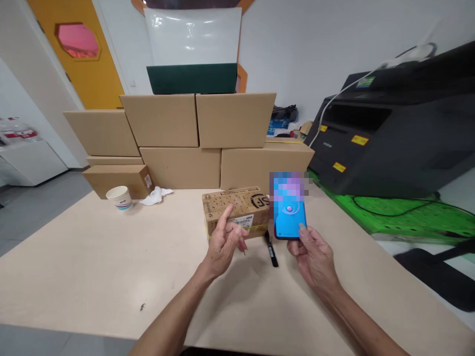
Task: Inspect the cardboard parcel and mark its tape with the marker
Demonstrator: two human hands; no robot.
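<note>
My right hand (314, 254) holds a smartphone (289, 213) with a lit blue screen, upright and facing me, above the table. My left hand (225, 241) hovers just left of it, index finger stretched up, the other fingers curled, holding nothing. Right behind my left hand a small printed cardboard parcel (237, 210) with a white label and yellow tape lies on the beige table (92, 262). A black pen (272, 251) lies on the table between my hands, just in front of the parcel.
Several plain cardboard boxes (196, 143) are stacked along the table's back edge, a whiteboard above them. A paper cup (119, 197) and crumpled tissue (156, 196) sit at back left. A black printer (401, 133) rests on a green mat (408, 217) at right.
</note>
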